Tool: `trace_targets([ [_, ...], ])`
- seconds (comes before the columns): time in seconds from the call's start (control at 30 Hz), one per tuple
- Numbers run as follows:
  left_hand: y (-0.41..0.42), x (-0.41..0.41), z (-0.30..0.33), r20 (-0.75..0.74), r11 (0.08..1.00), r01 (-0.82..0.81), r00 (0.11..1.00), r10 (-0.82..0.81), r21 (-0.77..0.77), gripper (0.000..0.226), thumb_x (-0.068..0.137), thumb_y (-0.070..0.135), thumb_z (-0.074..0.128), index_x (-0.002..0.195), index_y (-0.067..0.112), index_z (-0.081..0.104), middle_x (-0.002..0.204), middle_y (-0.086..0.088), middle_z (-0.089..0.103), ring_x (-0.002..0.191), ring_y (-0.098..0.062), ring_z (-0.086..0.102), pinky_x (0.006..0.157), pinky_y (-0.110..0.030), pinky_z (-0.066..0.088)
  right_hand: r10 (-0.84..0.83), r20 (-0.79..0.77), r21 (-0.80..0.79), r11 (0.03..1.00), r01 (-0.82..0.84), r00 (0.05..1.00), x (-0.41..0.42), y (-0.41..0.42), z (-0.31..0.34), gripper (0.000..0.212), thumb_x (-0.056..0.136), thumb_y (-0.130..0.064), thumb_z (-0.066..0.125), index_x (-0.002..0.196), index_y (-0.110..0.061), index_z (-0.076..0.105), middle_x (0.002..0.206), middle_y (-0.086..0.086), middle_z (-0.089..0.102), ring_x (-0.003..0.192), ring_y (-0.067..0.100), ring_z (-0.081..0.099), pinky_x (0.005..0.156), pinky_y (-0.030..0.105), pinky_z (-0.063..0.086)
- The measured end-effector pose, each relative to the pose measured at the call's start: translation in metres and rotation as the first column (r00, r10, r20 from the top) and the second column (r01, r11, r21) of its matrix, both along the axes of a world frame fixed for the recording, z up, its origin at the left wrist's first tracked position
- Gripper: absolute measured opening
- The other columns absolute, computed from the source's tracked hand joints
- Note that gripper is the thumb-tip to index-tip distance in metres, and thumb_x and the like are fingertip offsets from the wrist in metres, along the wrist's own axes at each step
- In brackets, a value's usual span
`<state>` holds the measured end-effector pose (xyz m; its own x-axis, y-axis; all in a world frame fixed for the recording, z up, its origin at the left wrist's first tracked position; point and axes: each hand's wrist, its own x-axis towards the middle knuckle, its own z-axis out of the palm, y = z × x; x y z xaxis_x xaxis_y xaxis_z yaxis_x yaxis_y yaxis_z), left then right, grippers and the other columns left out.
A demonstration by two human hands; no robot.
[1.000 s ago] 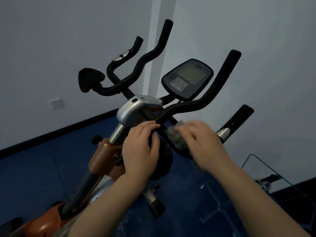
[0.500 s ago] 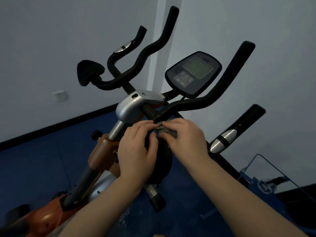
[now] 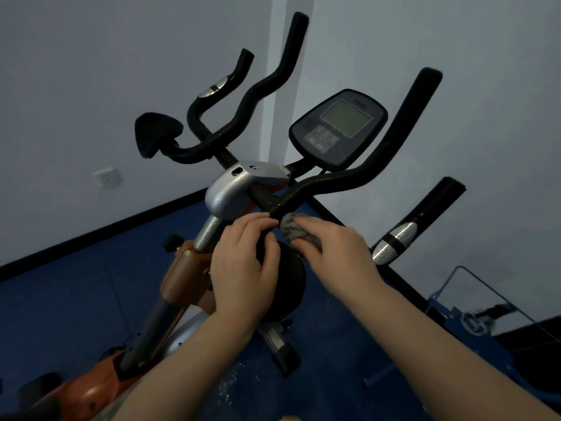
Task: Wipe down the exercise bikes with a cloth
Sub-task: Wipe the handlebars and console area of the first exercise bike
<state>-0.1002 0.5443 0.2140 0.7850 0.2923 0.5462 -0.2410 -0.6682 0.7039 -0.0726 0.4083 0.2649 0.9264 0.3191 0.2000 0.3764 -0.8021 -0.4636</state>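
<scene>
Shifted left: bunched grey cloth (image 3: 296, 230), seemingly damp.

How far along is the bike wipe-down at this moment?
Done: cannot tell; no part looks visibly cleaned. In hand: the right hand presses a grey cloth at the handlebar base while the left hand steadies a round pad. Left, seemingly: the console, untouched.

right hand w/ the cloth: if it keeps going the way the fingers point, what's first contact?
Probably the black handlebar: the right hand presses the grey cloth up-left, just below it. Depth is unclear; it may already touch.
</scene>
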Motion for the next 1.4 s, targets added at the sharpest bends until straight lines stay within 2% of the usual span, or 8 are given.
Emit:
trace_targets([
  [0.23,-0.014,-0.004,0.02,0.021,0.983,0.171,0.985,-0.17,-0.064,0.026,0.084,0.02,0.052,0.107,0.03,0.061,0.114,0.015,0.061,0.111,-0.005,0.055,0.093,-0.045,0.045,0.134,0.177,-0.162,0.981,-0.106,0.975,-0.039,-0.06,-0.015,0.029,0.089,-0.013,0.053,0.117,-0.013,0.061,0.114,-0.001,0.064,0.104,0.015,0.056,0.095,0.028,0.045],
  [0.33,-0.031,0.006,0.034,-0.013,0.957,0.288,0.957,-0.289,-0.041,0.025,0.085,0.012,0.056,0.105,0.024,0.064,0.111,0.011,0.063,0.108,-0.009,0.057,0.092,-0.046,0.044,0.168,0.239,-0.192,0.974,-0.123,0.956,-0.023,-0.091,-0.011,0.03,0.094,-0.012,0.045,0.119,-0.008,0.061,0.119,0.004,0.062,0.113,0.02,0.053,0.103,0.03,0.037],
  [0.57,-0.037,0.02,0.032,-0.11,0.955,0.29,0.953,-0.282,0.063,0.019,0.084,0.016,0.056,0.095,0.026,0.067,0.101,0.016,0.066,0.098,-0.003,0.058,0.083,-0.039,0.048,-0.232,0.398,0.114,0.973,0.203,0.888,-0.011,-0.091,-0.022,0.034,0.094,-0.003,0.041,0.123,-0.005,0.058,0.129,0.009,0.058,0.128,0.021,0.045,0.116,0.034,0.023],
  [0.73,-0.037,0.022,0.031,-0.105,0.95,0.292,0.954,-0.28,0.114,0.018,0.082,0.018,0.054,0.091,0.027,0.068,0.099,0.017,0.067,0.095,-0.004,0.059,0.078,-0.039,0.049,0.052,0.425,-0.106,0.994,-0.008,0.904,-0.021,-0.092,-0.033,0.035,0.09,0.001,0.045,0.117,-0.009,0.065,0.126,0.014,0.059,0.122,0.028,0.051,0.103,0.038,0.043],
  [0.97,-0.037,0.022,0.03,-0.095,0.955,0.267,0.962,-0.257,0.125,0.017,0.081,0.019,0.054,0.088,0.027,0.068,0.097,0.017,0.067,0.093,-0.002,0.058,0.075,-0.031,0.046,-0.135,0.43,0.126,0.988,0.089,0.893,-0.002,-0.109,-0.023,0.032,0.091,-0.008,0.044,0.115,-0.001,0.062,0.126,0.013,0.056,0.128,0.023,0.045,0.11,0.041,0.034],
  [1.13,-0.038,0.021,0.031,-0.12,0.953,0.265,0.961,-0.249,0.147,0.017,0.081,0.021,0.054,0.088,0.028,0.068,0.097,0.018,0.067,0.093,-0.002,0.058,0.076,-0.033,0.046,0.128,0.491,-0.07,0.992,-0.107,0.862,0.0,-0.115,-0.026,0.025,0.093,-0.007,0.052,0.114,-0.003,0.065,0.116,0.013,0.063,0.118,0.025,0.055,0.106,0.048,0.037],
  [1.27,-0.037,0.021,0.032,-0.202,0.95,0.253,0.955,-0.216,0.185,0.015,0.083,0.021,0.058,0.091,0.029,0.068,0.102,0.018,0.067,0.092,-0.008,0.061,0.078,-0.04,0.049,0.194,0.544,-0.271,0.961,-0.048,0.816,0.032,-0.147,0.008,0.027,0.095,-0.014,0.046,0.109,-0.006,0.067,0.104,0.012,0.067,0.102,0.024,0.063,0.116,0.043,0.02],
  [1.4,-0.038,0.02,0.036,-0.267,0.935,0.25,0.946,-0.181,0.252,0.017,0.082,0.027,0.059,0.096,0.029,0.068,0.106,0.016,0.067,0.092,-0.012,0.063,0.083,-0.041,0.049,0.379,0.535,-0.52,0.852,-0.059,0.755,0.063,-0.167,0.039,0.022,0.094,-0.015,0.049,0.1,-0.008,0.068,0.09,0.011,0.064,0.087,0.026,0.062,0.116,0.043,0.022],
])
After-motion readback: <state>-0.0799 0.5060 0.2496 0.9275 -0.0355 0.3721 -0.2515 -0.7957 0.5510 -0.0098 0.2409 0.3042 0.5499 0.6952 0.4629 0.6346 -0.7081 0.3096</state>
